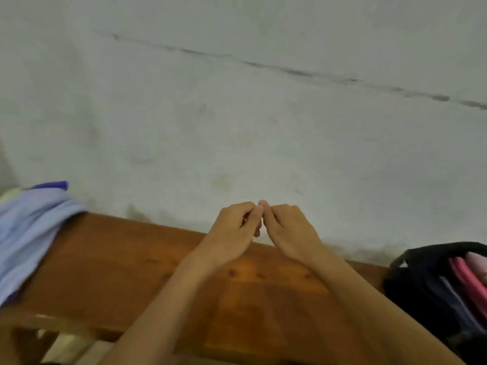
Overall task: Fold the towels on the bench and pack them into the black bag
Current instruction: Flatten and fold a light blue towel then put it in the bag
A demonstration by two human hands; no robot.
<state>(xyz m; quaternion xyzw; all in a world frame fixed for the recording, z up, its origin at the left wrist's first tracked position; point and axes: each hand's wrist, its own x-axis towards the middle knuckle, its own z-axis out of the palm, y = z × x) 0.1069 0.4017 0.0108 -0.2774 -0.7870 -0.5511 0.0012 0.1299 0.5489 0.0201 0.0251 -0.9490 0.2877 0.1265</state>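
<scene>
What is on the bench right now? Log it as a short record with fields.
surface: wooden bench against a pale cracked wall
left end: light blue towel, loose, unfolded, over other cloth
right end: black bag, open, pink folded towels inside
left hand: fingers curled, holding nothing
right hand: fingers curled, holding nothing
hands: fingertips meeting above the bench middle
</scene>
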